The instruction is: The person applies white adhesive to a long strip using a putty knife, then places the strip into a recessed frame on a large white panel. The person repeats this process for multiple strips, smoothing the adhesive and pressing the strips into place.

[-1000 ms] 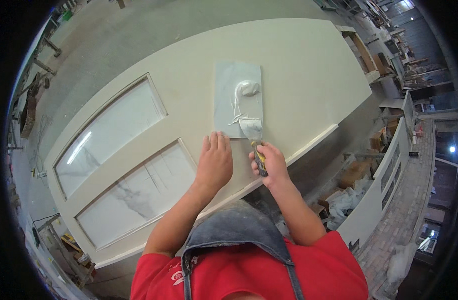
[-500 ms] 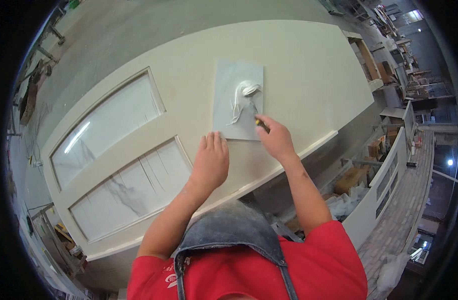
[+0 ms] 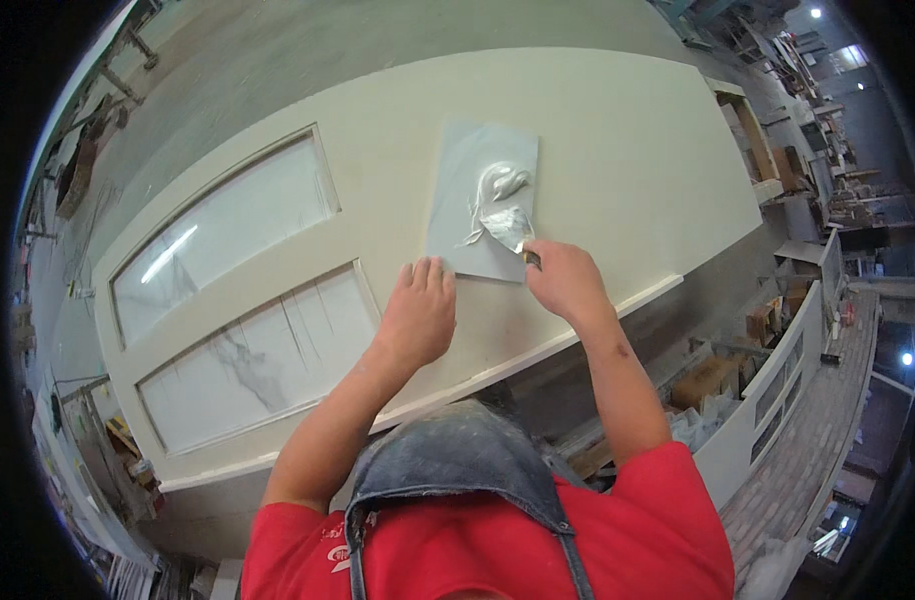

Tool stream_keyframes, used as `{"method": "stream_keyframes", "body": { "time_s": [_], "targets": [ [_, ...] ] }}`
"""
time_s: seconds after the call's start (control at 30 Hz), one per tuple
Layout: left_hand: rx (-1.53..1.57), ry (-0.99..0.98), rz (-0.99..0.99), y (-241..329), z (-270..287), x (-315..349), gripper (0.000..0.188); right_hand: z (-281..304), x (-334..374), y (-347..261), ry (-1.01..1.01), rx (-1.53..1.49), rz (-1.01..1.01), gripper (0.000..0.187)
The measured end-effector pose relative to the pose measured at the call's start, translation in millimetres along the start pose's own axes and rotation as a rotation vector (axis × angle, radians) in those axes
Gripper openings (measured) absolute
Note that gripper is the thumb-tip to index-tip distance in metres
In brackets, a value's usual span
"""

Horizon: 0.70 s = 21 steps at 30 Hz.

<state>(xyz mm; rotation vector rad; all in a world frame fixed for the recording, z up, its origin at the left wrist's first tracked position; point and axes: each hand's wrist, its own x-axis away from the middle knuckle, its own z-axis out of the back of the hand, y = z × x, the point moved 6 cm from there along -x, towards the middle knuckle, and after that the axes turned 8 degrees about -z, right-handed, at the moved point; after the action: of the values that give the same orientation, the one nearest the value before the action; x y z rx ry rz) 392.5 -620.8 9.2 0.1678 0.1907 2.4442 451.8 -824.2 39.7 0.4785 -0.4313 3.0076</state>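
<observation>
My right hand [image 3: 566,282] is closed round the dark handle of a putty knife [image 3: 508,228]. Its shiny metal blade lies on a pale grey rectangular board [image 3: 453,185], against a smear of white putty [image 3: 506,178]. The fingers of my left hand [image 3: 421,305] are stretched out side by side, their tips at the board's near left corner. Under both lies a large cream door-like panel [image 3: 638,150], with two framed insets in its left part.
The insets [image 3: 278,350] have a marbled white surface. A raised strip [image 3: 638,298] runs along the panel's near edge. To the right are a pale slatted frame [image 3: 778,390], a cardboard box [image 3: 706,382] and clear plastic. Grey floor [image 3: 328,50] stretches beyond the panel.
The knife blade has turned and now lies broad and shiny against the putty. My right hand has shifted slightly right and nearer me. The left hand stays at the board's corner.
</observation>
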Motion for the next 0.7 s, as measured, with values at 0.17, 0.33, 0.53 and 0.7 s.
{"method": "stream_keyframes", "body": {
  "time_s": [0.17, 0.33, 0.53, 0.7],
  "targets": [
    [0.110, -0.045, 0.056, -9.1, -5.4, 6.3, 0.056, 12.7, 24.9, -9.7, -0.172, 0.208, -0.020, 0.024],
    [0.564, 0.495, 0.345, -126.0, 11.8, 56.8, 0.036, 50.6, 27.4, -24.5, 0.064, -0.320, 0.200, 0.045],
    [1.437, 1.266, 1.214, -386.8, 17.2, 222.3, 0.031, -4.1, 63.3, -62.3, -0.104, -1.121, -0.272, 0.033],
    [1.369, 1.658, 1.715, -479.2, 3.3, 321.0, 0.021, -56.9, 87.5, -92.6, -0.196, -1.234, -0.361, 0.028]
  ]
}}
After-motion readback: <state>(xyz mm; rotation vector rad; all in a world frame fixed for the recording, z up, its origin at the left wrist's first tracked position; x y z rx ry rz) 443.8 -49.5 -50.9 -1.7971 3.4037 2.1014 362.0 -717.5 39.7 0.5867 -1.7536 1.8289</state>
